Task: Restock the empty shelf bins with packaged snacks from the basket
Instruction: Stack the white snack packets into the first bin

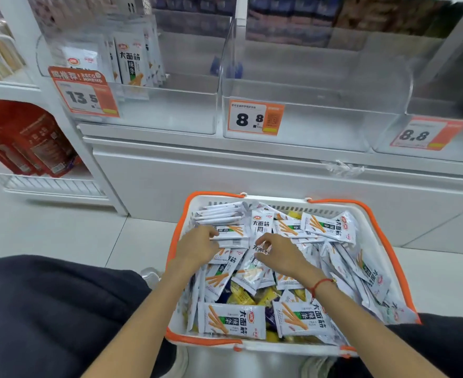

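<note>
White snack packets [233,320] lie heaped in the orange-rimmed basket [383,230] on the floor, below the shelf. Thin, light, crinkly film pouches – probably slippery, likely to slide off each other; best taken flat as a small stack, pinched across the faces. Left hand [196,245] curls over a stack of packets [231,236] at the basket's far left, grip closed on it. Right hand [278,253] pinches one packet [260,248] mid-pile, fingers narrow. Above – clear empty bin [306,121] tagged 8.8; left bin [170,110] holds a few packets.
</note>
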